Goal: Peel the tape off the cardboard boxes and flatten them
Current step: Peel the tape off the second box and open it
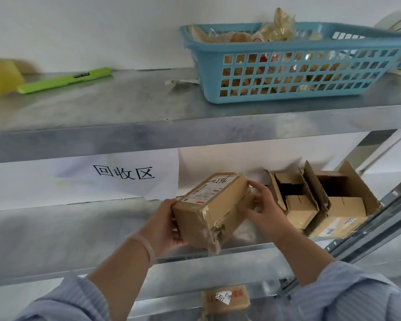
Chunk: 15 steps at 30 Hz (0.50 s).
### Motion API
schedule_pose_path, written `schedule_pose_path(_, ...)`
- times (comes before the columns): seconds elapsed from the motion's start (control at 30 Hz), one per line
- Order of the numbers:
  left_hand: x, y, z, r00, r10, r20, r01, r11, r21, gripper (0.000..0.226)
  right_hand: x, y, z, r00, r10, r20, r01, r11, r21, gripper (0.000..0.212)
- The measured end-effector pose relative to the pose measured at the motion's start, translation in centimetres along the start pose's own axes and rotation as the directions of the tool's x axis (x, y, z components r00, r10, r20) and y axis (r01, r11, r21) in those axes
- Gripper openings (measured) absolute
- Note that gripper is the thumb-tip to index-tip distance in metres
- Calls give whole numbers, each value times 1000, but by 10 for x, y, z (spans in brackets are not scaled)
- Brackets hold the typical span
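A small taped cardboard box with a shipping label on top is held just above the middle metal shelf. My left hand grips its near left end, fingers curled underneath. My right hand holds its far right end, thumb on the top edge. Wrinkled clear tape wraps the box's near corner. Two opened cardboard boxes stand on the same shelf to the right, flaps up.
On the upper shelf sit a blue plastic basket full of crumpled tape, a green box cutter and a yellow object. A paper sign hangs on the wall. Another taped box lies on a lower shelf.
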State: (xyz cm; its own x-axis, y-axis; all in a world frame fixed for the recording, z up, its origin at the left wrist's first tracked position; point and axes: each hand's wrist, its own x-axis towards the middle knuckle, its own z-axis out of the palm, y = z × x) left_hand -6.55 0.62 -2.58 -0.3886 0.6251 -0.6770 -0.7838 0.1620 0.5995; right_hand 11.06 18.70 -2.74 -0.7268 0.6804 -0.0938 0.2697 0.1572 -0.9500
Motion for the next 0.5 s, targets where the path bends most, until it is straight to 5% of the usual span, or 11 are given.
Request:
schedule_pose_path(0.2, -13, 3, -36, 990, 143, 11, -139, 974, -179, 66, -2, -14, 37, 998, 2, -58, -12, 987, -160, 48)
schedule_pose_path(0.37, -32, 6, -77, 986, 168, 0, -162, 951, -264, 50, 2, -26, 82, 1000, 28, -12, -29, 992, -121, 49)
schedule_pose_path(0.5, -45, 12, -98, 919, 358, -164, -377, 920, -108, 34, 2, -35, 119, 990, 14, 139, 4, 991, -130, 59)
